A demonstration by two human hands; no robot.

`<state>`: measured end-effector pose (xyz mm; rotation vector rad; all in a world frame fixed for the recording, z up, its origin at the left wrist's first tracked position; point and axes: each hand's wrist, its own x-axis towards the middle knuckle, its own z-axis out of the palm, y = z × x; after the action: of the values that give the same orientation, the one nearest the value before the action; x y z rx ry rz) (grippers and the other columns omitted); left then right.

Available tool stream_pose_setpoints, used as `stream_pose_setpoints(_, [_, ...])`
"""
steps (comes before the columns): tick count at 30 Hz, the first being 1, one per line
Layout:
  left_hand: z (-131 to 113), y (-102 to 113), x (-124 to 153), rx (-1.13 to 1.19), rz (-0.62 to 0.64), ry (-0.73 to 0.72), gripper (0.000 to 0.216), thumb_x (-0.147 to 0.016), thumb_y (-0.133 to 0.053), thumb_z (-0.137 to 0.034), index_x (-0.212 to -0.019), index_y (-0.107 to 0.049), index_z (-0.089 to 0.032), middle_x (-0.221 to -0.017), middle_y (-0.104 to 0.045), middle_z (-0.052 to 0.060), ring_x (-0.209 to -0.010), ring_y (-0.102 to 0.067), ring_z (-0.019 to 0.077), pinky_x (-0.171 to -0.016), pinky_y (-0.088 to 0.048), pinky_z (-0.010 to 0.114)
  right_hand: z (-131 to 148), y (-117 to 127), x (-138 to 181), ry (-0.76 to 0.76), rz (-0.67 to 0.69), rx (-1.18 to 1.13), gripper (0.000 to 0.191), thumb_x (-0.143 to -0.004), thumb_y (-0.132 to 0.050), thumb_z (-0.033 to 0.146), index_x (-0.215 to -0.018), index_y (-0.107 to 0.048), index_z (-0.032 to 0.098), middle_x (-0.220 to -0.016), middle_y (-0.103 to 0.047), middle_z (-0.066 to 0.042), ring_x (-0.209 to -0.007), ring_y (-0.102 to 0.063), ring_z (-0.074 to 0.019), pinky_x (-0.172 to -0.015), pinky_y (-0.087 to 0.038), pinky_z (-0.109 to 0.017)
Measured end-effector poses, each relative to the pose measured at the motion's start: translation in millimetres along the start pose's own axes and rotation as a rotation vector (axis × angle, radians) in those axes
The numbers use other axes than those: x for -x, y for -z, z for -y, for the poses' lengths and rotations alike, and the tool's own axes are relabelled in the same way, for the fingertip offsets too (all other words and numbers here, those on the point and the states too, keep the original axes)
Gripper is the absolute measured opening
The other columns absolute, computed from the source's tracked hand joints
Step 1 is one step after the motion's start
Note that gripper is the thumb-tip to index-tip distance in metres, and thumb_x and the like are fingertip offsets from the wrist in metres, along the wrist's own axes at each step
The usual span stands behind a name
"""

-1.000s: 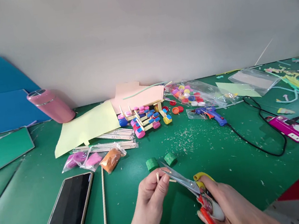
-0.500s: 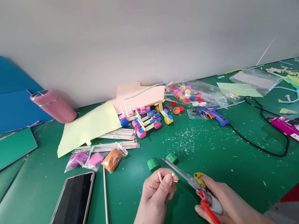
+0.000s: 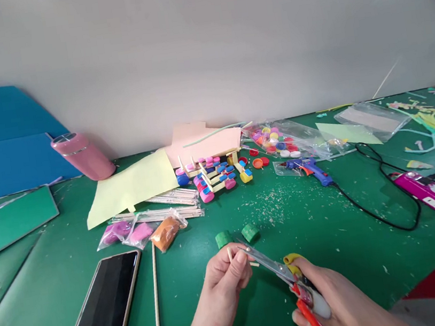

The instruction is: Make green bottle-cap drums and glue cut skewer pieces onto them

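Observation:
Short pale wooden sticks (image 3: 230,255) are pinched between the thumb and fingers of my left hand (image 3: 223,286). My right hand (image 3: 333,292) grips scissors (image 3: 271,264) with red and yellow handles, their blades reaching up to the sticks at my left fingertips. Whether the blades touch the wood I cannot tell. Just beyond my left hand stand two green bottle caps (image 3: 250,232). A long thin wooden stick (image 3: 157,306) lies left of my left hand, beside a dark-screened phone (image 3: 99,314).
Behind the caps sit several small cap-and-stick assemblies (image 3: 213,177). A blue glue gun (image 3: 309,168) is cabled toward a magenta power strip (image 3: 427,190). Bagged clay (image 3: 166,232), yellow paper (image 3: 134,185), a pink tumbler (image 3: 85,155) and a bag of colourful caps (image 3: 279,138) lie around.
The scissor blades have come closer to my left fingertips and now overlap the stick ends there. My left hand still holds the sticks, slightly shifted left.

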<state>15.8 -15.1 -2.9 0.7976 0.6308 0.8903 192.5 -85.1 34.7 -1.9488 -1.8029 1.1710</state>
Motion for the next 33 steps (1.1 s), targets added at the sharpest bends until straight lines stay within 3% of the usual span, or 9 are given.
stream_pose_setpoints(5, [-0.3,-0.3,-0.5,-0.018,0.012,0.003,0.022,-0.084,-0.054,-0.034,-0.075,-0.061,-0.015,-0.053,-0.030,-0.007,-0.051,-0.023,0.0086,-0.050,-0.015,0.026,4.7,3.9,4.5,0.000,0.008,-0.035,0.019,-0.067,-0.054,0.014,-0.084,-0.046,0.021,-0.063,-0.056,0.004,-0.052,-0.050,-0.0108,-0.049,-0.038,-0.019])
stream_pose_setpoints(15, [-1.2,0.5,0.0,-0.050,0.043,0.000,0.024,-0.085,-0.052,-0.033,-0.071,-0.060,-0.015,-0.053,-0.030,-0.007,-0.052,-0.021,0.0090,-0.049,-0.015,0.026,3.1,3.7,7.9,-0.023,0.048,-0.063,0.025,-0.068,-0.052,0.016,-0.092,-0.050,0.021,-0.063,-0.060,0.002,-0.065,-0.058,-0.0163,-0.053,-0.040,-0.020])
stream_pose_setpoints(20, [-2.0,-0.4,1.2,-0.100,0.071,0.024,0.026,-0.085,-0.051,-0.037,-0.074,-0.059,-0.015,-0.051,-0.027,-0.008,-0.050,-0.021,0.0090,-0.048,-0.015,0.025,-5.4,-2.3,4.1,-0.012,0.030,-0.087,0.017,-0.073,-0.057,0.029,-0.085,-0.048,0.020,-0.064,-0.057,0.002,-0.055,-0.052,-0.0139,-0.049,-0.036,-0.021])
stream_pose_setpoints(23, [-5.6,-1.4,2.5,-0.355,0.037,-0.017,0.027,-0.086,-0.047,-0.038,-0.075,-0.058,-0.016,-0.053,-0.032,-0.007,-0.051,-0.026,0.0094,-0.048,-0.020,0.023,-12.3,-4.0,-0.1,-0.012,0.016,-0.194,0.018,-0.077,-0.055,0.034,-0.085,-0.046,0.021,-0.059,-0.048,0.005,-0.050,-0.046,-0.0116,-0.046,-0.033,-0.020])
stream_pose_setpoints(28, [-10.0,-1.8,0.2,-1.120,-0.043,-0.223,0.022,-0.088,-0.042,-0.025,-0.082,-0.061,-0.015,-0.071,-0.053,0.003,-0.064,-0.049,0.0146,-0.059,-0.036,0.025,-17.9,-0.1,-3.1,-0.010,-0.124,-0.341,0.025,-0.081,-0.049,0.046,-0.079,-0.042,0.022,-0.063,-0.042,0.004,-0.052,-0.041,-0.0109,-0.046,-0.034,-0.020])
stream_pose_setpoints(33, [-6.0,3.5,-3.2,-1.605,-0.043,-0.149,0.027,-0.084,-0.039,-0.015,-0.082,-0.065,-0.018,-0.075,-0.052,0.005,-0.062,-0.054,0.0177,-0.057,-0.040,0.027,-22.8,-1.4,-3.8,0.018,-0.053,-0.374,0.025,-0.083,-0.049,0.046,-0.078,-0.039,0.023,-0.057,-0.038,0.006,-0.047,-0.033,-0.0096,-0.043,-0.026,-0.021])
